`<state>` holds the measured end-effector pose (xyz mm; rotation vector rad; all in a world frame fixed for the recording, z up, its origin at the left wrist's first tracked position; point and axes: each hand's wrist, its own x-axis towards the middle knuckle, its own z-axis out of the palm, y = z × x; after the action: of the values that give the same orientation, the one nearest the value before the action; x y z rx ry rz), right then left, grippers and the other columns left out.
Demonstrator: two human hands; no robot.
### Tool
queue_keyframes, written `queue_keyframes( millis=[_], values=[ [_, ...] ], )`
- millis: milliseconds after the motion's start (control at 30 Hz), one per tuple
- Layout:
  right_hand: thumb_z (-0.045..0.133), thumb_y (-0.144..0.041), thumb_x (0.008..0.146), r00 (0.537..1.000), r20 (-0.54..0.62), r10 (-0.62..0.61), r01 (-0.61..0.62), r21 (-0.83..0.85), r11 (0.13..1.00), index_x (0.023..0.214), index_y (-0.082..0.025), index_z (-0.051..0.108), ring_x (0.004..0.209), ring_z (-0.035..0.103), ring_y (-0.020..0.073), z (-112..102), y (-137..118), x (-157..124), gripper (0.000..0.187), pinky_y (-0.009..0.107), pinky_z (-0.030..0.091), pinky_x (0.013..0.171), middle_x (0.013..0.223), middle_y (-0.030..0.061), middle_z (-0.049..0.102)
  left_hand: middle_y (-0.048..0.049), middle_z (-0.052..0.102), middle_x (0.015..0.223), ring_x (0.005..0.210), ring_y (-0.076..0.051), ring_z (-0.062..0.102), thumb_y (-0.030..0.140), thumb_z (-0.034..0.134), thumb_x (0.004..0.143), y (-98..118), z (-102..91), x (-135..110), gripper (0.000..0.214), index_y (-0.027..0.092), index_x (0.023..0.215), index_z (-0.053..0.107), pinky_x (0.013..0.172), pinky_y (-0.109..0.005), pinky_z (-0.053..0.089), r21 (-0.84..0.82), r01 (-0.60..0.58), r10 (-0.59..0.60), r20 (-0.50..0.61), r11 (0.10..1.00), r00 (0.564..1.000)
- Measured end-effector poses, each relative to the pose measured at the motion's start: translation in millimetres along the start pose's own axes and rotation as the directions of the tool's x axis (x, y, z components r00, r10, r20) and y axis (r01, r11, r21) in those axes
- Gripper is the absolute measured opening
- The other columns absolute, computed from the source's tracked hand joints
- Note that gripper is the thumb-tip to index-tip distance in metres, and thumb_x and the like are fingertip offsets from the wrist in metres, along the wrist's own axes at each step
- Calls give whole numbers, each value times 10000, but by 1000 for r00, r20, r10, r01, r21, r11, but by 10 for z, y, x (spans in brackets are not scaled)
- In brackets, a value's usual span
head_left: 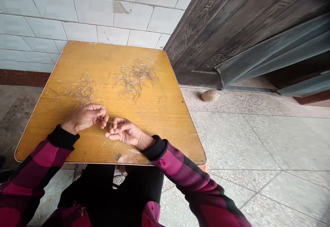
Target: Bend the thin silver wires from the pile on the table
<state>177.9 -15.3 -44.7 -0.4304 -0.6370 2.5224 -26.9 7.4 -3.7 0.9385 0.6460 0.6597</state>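
My left hand (pixel 86 117) and my right hand (pixel 123 130) rest close together on the near part of a small wooden table (pixel 160 117). Both pinch one thin piece of wire (pixel 111 122) that runs between their fingertips, with a loop rising from the left fingers. A pile of looped wires (pixel 74 93) lies just beyond my left hand. A second tangle of straighter wire pieces (pixel 135 77) sits farther back, right of centre.
The table stands against a white tiled wall (pixel 90 10). A dark wooden door (pixel 232 24) is to the right, with a small round bowl (pixel 210 95) on the speckled floor at its foot.
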Motion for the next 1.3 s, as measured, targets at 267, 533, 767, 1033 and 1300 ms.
queue_keyframes(
  millis=[267,533,767,1033,1300],
  values=[
    [637,-157,839,986,143,85,-79,-47,996,932,-91,660,950,723,223,-7,-96,-20,116,417,541,915,923,103,753,-31,672,682,542,-106,624,361,774,765,25,-16,-4,296,110,693,635,510,-206,513,0,-11,11,-32,1000,999],
    [774,-312,759,992,-99,83,-111,-319,941,935,-129,709,867,722,160,-9,-184,-52,262,268,570,771,960,77,741,-19,661,660,525,-92,599,392,762,758,-24,12,30,303,122,719,628,505,-200,489,151,-35,68,-215,988,974],
    [733,-325,771,960,-277,-43,-149,-632,760,883,-130,698,669,669,100,24,-292,-112,227,219,545,619,798,33,699,-30,664,637,528,-113,621,379,698,775,-206,194,133,276,114,722,646,531,-235,516,346,21,94,-313,938,945],
    [659,-145,738,918,-362,-163,-183,-750,636,796,-148,612,564,639,83,-4,-399,-165,74,183,526,513,667,-10,657,-23,668,643,543,-162,652,317,617,848,-273,197,133,189,141,916,626,551,-286,546,534,47,195,-388,844,901],
    [641,-160,745,913,-355,-201,-221,-845,486,761,-160,609,549,628,89,-107,-436,-194,36,205,523,532,601,-24,631,-210,475,1447,1374,-316,399,297,625,881,-313,190,101,507,104,1332,495,1141,-495,311,992,-101,563,124,-73,817]
  ],
)
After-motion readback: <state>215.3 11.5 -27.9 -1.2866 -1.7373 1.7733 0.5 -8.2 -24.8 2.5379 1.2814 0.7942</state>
